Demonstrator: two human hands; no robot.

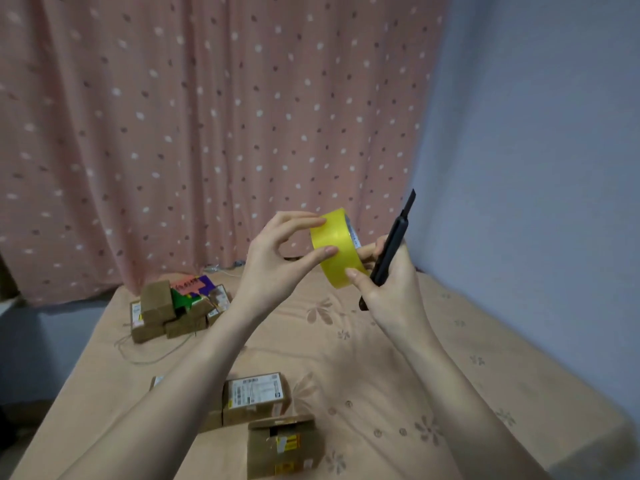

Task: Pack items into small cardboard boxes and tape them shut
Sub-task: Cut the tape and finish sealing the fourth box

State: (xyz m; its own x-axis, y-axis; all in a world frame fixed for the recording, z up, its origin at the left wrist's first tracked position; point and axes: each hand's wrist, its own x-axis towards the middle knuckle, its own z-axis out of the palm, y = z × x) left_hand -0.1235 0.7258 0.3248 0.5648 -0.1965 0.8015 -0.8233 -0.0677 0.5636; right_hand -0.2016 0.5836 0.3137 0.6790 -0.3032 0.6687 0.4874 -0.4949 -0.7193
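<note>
I hold a yellow tape roll (337, 249) up in the air above the bed. My left hand (280, 258) touches its outer face with fingertips and thumb. My right hand (388, 282) grips the roll's right side and also clasps a black utility knife (393, 244), blade end pointing up. Below my arms lie small cardboard boxes: one with a white label (256, 396), and a nearer one (284, 445) with yellow stickers.
A pile of small cardboard boxes (166, 313) with green, purple and pink items sits at the bed's far left, a thin cord beside it. The bed has a peach flowered sheet (398, 393). A pink dotted curtain (207, 133) hangs behind; a bluish wall (536, 168) stands right.
</note>
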